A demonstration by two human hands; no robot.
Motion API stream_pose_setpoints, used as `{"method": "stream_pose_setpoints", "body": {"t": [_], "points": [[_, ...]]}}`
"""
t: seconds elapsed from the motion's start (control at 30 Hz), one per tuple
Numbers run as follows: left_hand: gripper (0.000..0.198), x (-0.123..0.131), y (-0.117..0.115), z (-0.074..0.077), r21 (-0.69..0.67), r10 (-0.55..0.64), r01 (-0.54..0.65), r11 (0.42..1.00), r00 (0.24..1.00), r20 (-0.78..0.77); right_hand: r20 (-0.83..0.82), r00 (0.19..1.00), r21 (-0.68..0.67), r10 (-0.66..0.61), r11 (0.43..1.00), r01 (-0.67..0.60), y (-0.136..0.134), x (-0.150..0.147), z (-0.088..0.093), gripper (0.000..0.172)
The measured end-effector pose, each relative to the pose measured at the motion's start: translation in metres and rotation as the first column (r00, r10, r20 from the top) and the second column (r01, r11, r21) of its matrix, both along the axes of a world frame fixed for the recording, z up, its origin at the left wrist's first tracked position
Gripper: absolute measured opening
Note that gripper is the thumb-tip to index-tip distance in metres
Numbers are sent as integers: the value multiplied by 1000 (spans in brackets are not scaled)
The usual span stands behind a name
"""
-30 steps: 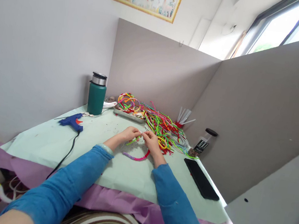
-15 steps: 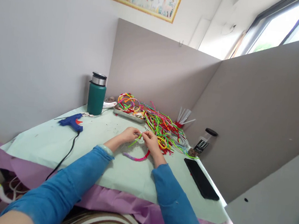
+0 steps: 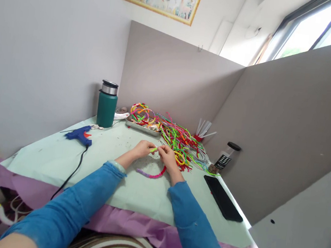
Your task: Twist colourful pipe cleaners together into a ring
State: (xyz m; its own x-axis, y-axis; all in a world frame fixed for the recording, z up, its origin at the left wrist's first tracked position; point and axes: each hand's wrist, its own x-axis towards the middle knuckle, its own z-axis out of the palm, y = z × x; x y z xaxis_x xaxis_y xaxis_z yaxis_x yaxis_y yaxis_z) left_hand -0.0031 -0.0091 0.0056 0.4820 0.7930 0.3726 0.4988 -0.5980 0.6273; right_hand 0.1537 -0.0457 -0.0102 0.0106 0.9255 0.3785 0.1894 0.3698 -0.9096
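The lime-green fuzzy pipe cleaner (image 3: pixel 153 149) no longer trails downward; it seems drawn short at this distance. The left hand (image 3: pixel 142 148) and right hand (image 3: pixel 167 155) pinch its ends just beyond the purple-and-red wrapped arc (image 3: pixel 151 174). A slack pinch could let it spring loose. Its long axis runs left-right, near level.

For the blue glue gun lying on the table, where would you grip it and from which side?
Best by the handle, where the black cord leaves it, coming from above. The blue glue gun lies flat on its side, nozzle apparently pointing left, handle toward the person. The left hand is nearer.
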Motion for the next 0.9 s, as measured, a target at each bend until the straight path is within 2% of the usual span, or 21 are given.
{"method": "stream_pose_setpoints", "body": {"t": [0.3, 0.5, 0.7, 0.9], "points": [[35, -1, -8, 7, -57, -8, 8, 998, 1000, 0, 48, 999, 16, 2, 1000, -3, 0, 1, 0, 20], [43, -1, -17, 14, -217, 12, -13, 976, 1000, -8, 122, 992, 33, 14, 999, -18, 0, 0, -2, 16], [50, -2, -21, 18, -279, 62, -57, 959, 998, 9, 180, 984, 100, 4, 995, -23, -2, -1, -2, 14], [51, -3, -20, 18, -390, 101, -62, 919, 992, 78, 192, 981, 114, 10, 993, -32, -5, -3, 0, 14]]}}
